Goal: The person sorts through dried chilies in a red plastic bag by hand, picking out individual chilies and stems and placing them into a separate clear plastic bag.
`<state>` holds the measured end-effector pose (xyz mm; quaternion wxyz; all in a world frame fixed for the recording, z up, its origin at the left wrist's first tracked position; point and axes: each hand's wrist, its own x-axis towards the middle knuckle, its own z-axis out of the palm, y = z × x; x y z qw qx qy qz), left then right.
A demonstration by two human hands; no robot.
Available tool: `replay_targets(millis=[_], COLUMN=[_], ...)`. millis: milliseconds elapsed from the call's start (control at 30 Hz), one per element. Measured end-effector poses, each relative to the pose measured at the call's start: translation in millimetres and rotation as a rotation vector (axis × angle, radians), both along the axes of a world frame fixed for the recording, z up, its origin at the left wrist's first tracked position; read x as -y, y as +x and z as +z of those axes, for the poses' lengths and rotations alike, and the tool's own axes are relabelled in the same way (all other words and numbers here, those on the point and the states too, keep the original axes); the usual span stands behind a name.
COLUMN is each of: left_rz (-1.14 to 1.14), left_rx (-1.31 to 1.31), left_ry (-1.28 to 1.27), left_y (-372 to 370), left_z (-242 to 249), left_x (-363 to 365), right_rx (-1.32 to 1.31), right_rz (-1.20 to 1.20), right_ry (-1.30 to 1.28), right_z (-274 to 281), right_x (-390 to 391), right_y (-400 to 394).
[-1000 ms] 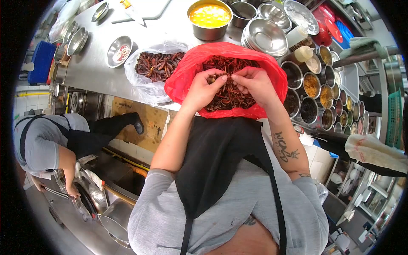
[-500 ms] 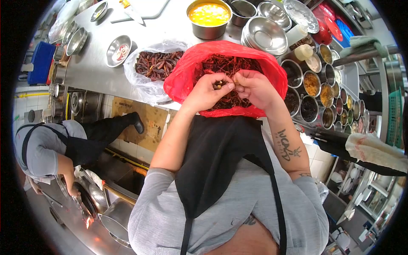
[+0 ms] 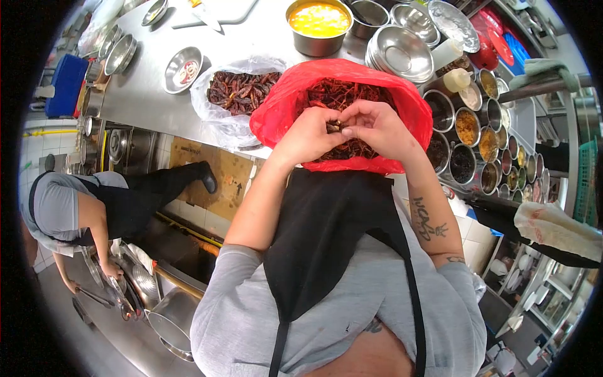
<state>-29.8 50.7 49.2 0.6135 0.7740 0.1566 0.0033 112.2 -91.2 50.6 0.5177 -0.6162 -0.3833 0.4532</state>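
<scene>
Both hands meet above an open red plastic bag full of dark red dried chillies. My left hand is closed, its fingers curled round small brownish pieces, perhaps dried chillies. My right hand touches it, thumb and fingers pinched together at those pieces; what the pinch holds is too small to name. Left of the red bag, a clear plastic bag holds larger dried chillies.
Behind the bags stand a pot of yellow liquid and stacked metal bowls. Many filled metal containers line the right. A bowl with sliced pieces sits left. A co-worker bends over pans at lower left.
My right hand's fingers have closed in over the pieces at my left hand. The whole view has shifted slightly. The co-worker's arms have moved over the pans.
</scene>
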Motion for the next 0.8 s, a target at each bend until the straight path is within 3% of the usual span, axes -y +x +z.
replay_targets(millis=[67,167,367,567,667,800], left_rz=[-0.082,-0.151,-0.105,-0.146,-0.039,0.102], left_rx=[-0.018,0.108,-0.03,0.092,0.128,0.326], left_ry=[-0.148,-0.166,-0.518,-0.317,-0.242,-0.275], left_y=[-2,-4,-7,-6,-4,0], left_z=[8,4,14,1,10,-3], left_x=[-3,-8,-12,-5,-1,4], right_rx=[-0.117,-0.17,-0.176,0.002,0.043,-0.116], right_rz=[0.07,0.144,0.013,0.119,-0.027,-0.276], right_ry=[0.016,0.093,0.291,0.11,0.153,0.336], right_z=[4,9,6,13,8,5], right_x=[1,3,-2,1,-1,-11], right_y=[2,3,-1,7,1,-19])
